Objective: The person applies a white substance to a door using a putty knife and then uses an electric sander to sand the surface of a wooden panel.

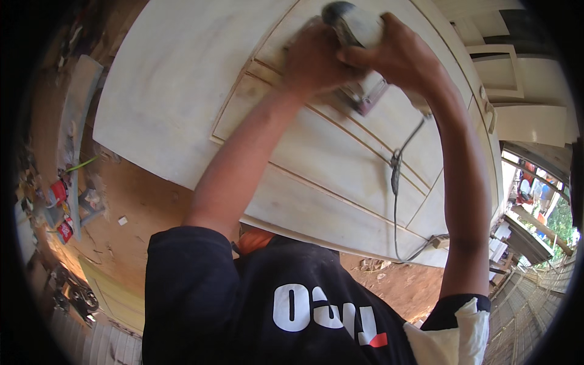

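Note:
A power sander (360, 25) with a pale and dark rounded body lies on a large whitish wooden door panel (173, 85). My right hand (409, 53) grips its body from the right, thumb across the near side. Pressed against its left side is my left hand (317, 58), blurred, with the fingers curled around the tool and partly hidden. Below the hands the sander's flat base (370, 99) shows on the panel. A dark power cord (396, 210) trails from the tool over the panel toward me. Grooved lines outline the panel's sections.
The cord runs to a small pale block-like piece (439, 241) near the panel's front edge. Pale boards and a frame (496, 72) stand at the right. Brown ground (137, 207) with scraps and a leaning grey board (79, 115) lies to the left.

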`<state>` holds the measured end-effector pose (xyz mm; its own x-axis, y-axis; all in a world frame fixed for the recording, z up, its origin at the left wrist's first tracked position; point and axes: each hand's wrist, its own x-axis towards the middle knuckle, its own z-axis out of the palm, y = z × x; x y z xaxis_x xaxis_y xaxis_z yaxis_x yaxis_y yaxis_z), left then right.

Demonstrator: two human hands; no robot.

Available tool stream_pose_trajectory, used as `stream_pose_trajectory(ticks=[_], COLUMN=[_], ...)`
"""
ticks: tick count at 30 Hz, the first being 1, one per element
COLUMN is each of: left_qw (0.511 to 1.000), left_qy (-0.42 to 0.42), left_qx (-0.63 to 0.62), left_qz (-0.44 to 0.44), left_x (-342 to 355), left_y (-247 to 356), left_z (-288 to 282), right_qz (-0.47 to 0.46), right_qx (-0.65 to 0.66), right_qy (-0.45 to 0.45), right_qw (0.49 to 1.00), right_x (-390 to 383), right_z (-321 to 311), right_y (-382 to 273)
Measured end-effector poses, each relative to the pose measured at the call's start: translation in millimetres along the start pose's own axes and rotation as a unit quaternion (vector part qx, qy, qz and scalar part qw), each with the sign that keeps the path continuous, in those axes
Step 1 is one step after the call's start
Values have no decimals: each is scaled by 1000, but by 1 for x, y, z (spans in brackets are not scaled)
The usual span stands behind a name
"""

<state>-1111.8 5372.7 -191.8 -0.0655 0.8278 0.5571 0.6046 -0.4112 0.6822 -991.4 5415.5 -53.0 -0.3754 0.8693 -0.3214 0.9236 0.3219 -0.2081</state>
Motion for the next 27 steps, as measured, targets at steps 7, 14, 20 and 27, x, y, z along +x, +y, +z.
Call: stream_pose_trajectory(ticks=[7,14,20,27], left_qw=[996,999,989,936], left_qy=[-72,-49,-139,-152], left_qx=[42,-5,-5,316], left_qz=[-14,-3,-56,29], left_x=[-18,-5,45,-34], left_y=[13,-2,-22,-13], left_z=[27,5,-10,29], right_qz=[18,45,-6,8], right_qx=[53,3,13,107], right_qy=[19,-19,79,117], right_qw=[998,999,997,987], right_x=[-28,-6,34,-14], right_z=[16,8,5,15], right_y=[37,8,5,86])
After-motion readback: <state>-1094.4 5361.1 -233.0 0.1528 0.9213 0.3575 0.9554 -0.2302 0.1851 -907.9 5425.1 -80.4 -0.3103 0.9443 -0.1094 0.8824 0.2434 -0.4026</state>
